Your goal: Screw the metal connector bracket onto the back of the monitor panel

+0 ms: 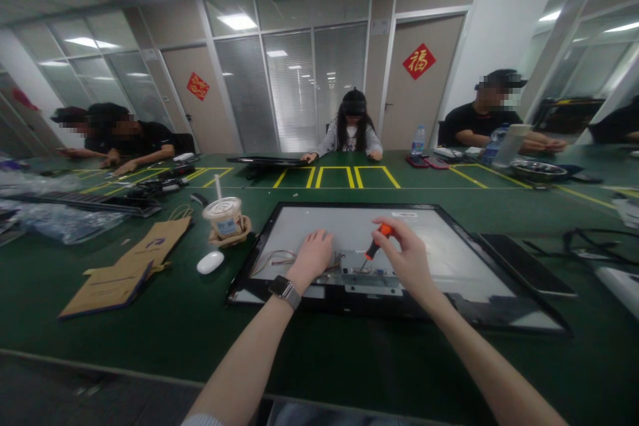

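In front of me a large flat display panel (449, 246) with a black frame lies on the green table, its pale back facing up. My right hand (407, 249) grips a red and black screwdriver (377, 243) by the handle. The shaft slants down to a metal bracket (359, 263) near the panel's front edge; whether the tip sits in a screw is too small to tell. My left hand (315, 253) lies flat on the panel just left of the bracket, fingers stretched out. Beside that hand, some thin wires (274, 259) run across the panel.
Left of the panel stand a lidded drink cup (223, 216) with a straw and a white mouse (210, 263). A brown paper bag (124, 273) lies farther left. To the right are a dark flat slab (529, 263) and black cables (594, 239). A person (352, 126) sits opposite.
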{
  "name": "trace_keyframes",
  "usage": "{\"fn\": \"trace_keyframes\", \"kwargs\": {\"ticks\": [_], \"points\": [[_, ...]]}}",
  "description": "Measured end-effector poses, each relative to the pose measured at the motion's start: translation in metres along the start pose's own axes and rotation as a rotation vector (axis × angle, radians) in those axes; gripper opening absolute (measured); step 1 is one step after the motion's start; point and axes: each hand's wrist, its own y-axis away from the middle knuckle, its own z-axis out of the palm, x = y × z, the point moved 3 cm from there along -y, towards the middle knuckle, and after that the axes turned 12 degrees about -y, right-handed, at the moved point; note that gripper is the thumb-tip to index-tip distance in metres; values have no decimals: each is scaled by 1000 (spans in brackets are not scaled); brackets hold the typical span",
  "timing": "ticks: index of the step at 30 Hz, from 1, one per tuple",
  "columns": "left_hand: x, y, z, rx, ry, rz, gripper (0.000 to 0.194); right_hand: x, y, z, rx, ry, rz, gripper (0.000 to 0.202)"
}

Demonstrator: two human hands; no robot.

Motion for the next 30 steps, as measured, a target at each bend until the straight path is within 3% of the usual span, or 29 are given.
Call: {"fn": "trace_keyframes", "kwargs": {"ticks": [5,12,20,26,30], "points": [[-1,0,2,13,-4,6,38,0,3,3,-98,-112,39,33],[0,0,-1,-23,-9,-2,38,-4,0,1,-48,-35,-34,15],[1,1,-5,-18,-1,-13,38,-6,5,9,-156,-128,40,29],[1,0,-3,-26,-1,-14,40,-8,4,8,-74,-28,-60,13],[1,-1,0,-22,-17,-3,40,-9,5,6,-91,-69,-66,21]]}}
